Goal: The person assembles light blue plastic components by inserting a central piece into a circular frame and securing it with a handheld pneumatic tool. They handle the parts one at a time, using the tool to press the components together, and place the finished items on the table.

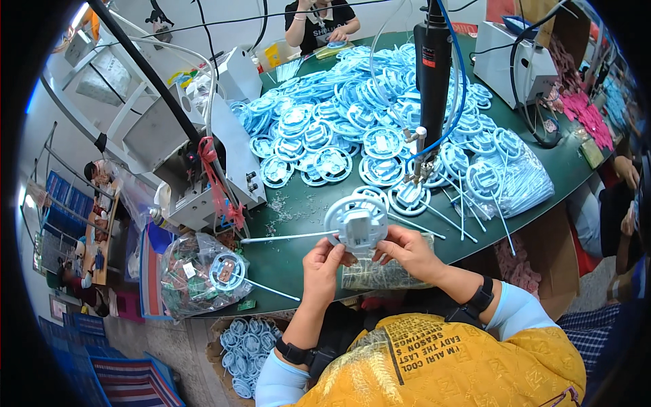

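My left hand [324, 261] and my right hand [410, 252] both pinch the lower rim of a pale blue round plastic casing [361, 229]. It is tilted up above the near edge of the table, with a rectangular recess in its middle facing me. A long thin pale blue stick [288, 237] reaches left from its ring. Under my hands lies a flat parcel wrapped in clear film [383, 273]. Just beyond the casing, a black upright screwdriver-like tool [432, 74] hangs with its tip over another ring-shaped casing [409, 198].
A large heap of pale blue casings [305, 122] covers the green table [291, 268]. On the left, a casing [227, 271] rests on a clear bag of circuit boards [183, 288] beside a grey machine [217, 183]. A co-worker [322, 27] sits opposite. Below stands a box of casings [247, 353].
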{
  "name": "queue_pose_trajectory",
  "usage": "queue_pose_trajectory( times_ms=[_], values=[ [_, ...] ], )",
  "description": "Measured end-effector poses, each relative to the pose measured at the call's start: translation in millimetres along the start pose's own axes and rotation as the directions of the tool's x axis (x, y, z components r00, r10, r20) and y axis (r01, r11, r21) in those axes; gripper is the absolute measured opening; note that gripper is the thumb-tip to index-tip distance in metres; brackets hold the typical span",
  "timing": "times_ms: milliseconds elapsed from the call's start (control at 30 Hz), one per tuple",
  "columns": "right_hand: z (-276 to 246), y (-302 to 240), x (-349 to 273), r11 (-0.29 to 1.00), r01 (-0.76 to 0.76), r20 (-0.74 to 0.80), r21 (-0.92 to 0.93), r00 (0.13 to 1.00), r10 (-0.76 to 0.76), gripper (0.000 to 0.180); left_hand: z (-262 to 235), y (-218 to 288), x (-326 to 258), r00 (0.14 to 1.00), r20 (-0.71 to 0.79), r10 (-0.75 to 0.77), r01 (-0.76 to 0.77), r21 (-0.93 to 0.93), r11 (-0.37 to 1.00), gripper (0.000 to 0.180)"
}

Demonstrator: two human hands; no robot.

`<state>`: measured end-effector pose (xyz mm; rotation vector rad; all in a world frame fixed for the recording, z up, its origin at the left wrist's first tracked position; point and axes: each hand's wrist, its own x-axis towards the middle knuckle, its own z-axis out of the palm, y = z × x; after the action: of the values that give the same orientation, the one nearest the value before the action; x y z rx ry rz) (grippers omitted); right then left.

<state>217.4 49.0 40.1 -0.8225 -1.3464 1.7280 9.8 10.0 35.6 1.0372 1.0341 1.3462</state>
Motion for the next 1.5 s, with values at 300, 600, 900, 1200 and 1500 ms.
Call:
queue_pose_trajectory(
  times_ms=[300,600,900,1200,1500],
  values=[
    [-15,-21,-1,0.847,0.289,-0.010,-0.447,0.945,-0.328,0.053,-5,17,-2,0.749,0.390,0.535,-0.568,0.794,0.216,0.034],
    [-8,-21,1,0.586,0.482,0.220,-0.651,0.859,-0.462,0.045,-7,18,-5,0.731,0.458,0.506,-0.577,0.811,0.100,0.033],
    [-2,-22,7,0.399,0.585,0.375,-0.706,0.786,-0.491,0.019,-11,14,-8,0.753,0.463,0.468,-0.591,0.788,0.173,0.029],
    [-6,-32,3,0.635,0.341,0.189,-0.693,0.936,-0.296,0.042,-10,19,-17,0.900,0.272,0.341,-0.421,0.744,0.519,0.020],
    [-17,-18,-2,0.646,0.369,0.208,-0.668,0.927,-0.313,0.043,-27,15,-28,0.927,0.126,0.354,-0.340,0.680,0.650,0.020]
  ],
)
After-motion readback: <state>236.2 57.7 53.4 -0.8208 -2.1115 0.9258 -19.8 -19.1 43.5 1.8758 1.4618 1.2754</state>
